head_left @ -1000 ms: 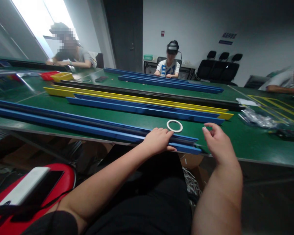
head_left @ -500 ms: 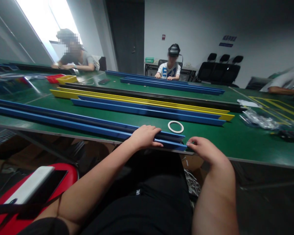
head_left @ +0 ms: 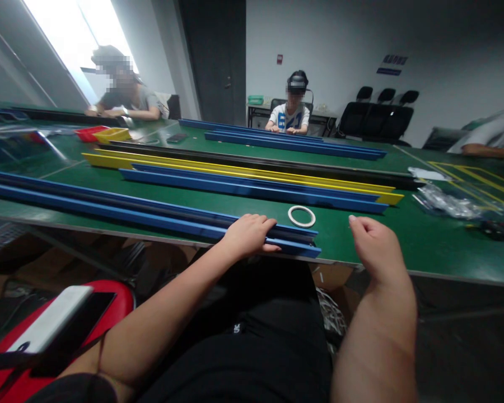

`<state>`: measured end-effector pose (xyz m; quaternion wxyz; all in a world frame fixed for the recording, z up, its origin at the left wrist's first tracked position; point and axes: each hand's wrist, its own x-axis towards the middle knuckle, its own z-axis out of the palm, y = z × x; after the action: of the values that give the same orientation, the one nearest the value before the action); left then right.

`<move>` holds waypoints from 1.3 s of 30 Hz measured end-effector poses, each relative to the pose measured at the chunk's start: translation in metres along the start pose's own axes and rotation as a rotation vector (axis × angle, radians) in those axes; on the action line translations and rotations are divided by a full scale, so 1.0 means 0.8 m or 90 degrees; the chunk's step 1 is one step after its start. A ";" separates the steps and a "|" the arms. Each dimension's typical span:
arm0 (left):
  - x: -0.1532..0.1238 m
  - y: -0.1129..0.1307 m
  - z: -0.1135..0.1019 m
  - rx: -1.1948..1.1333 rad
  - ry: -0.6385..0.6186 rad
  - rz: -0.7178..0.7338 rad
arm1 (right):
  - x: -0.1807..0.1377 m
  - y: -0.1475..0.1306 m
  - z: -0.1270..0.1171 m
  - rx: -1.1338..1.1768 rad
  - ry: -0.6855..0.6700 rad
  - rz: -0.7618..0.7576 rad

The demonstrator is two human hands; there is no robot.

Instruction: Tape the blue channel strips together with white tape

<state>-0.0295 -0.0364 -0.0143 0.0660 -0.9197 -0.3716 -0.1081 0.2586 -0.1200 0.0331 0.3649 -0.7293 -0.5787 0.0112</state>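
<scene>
A long blue channel rail [head_left: 143, 212] with a dark strip along its inside lies by the table's near edge. My left hand [head_left: 252, 234] is closed over it near its right end, fingers across the top and thumb on the near side. My right hand [head_left: 376, 243] is a little to the right of the rail's end, over the table, thumb against curled fingers. What it holds, if anything, is hidden by the fingers. A roll of white tape [head_left: 301, 224], seen as a flat ring, lies just beyond the rail's end.
Behind the rail lie another blue rail [head_left: 252, 187], a yellow rail [head_left: 105, 160] and a black rail [head_left: 277, 164]. Clear plastic bags [head_left: 449, 202] are at the right. Red [head_left: 88, 134] and yellow [head_left: 112, 135] bins stand at the left. Other people sit around the green table [head_left: 441, 252].
My right hand has moved from the rail's end to the right and away from it. The thin shiny piece between its fingertips no longer shows. My left hand stays put.
</scene>
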 end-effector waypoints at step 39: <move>0.000 0.003 -0.001 -0.002 -0.006 -0.007 | -0.010 -0.001 -0.025 0.053 0.083 -0.069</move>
<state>-0.0283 -0.0385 -0.0135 0.0621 -0.9184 -0.3764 -0.1048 0.2638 -0.1370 0.0452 0.4319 -0.6804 -0.5912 -0.0323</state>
